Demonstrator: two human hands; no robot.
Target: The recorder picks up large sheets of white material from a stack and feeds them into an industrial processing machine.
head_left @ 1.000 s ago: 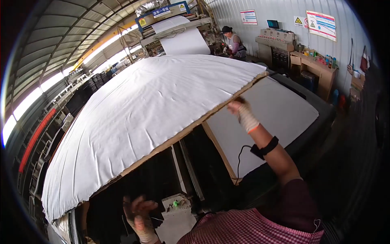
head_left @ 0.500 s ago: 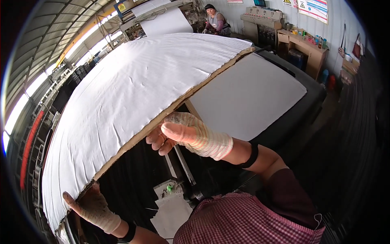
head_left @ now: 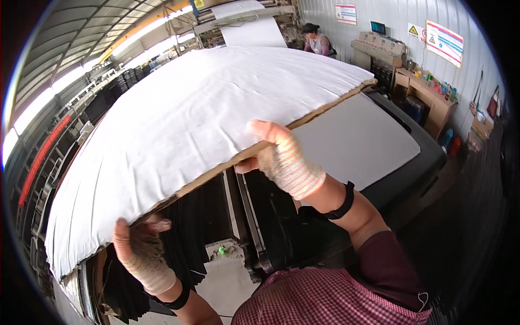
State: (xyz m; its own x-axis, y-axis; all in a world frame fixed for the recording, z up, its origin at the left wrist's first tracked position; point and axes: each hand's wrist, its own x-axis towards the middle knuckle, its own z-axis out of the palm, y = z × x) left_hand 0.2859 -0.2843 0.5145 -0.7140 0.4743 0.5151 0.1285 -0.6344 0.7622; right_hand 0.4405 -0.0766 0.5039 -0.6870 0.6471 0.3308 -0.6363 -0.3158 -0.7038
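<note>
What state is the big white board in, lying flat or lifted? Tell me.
Lifted. The white board is held at its near brown edge by the left hand and right hand, with dark open space visible beneath it.

The big sheet (head_left: 206,124) looks like brown corrugated cardboard with a matt white paper face, slightly wrinkled; both hands wear knitted cloth gloves (head_left: 284,160), rough and worn

left hand (head_left: 142,253) raised, fingers curled, right hand (head_left: 281,158) clasped
</note>
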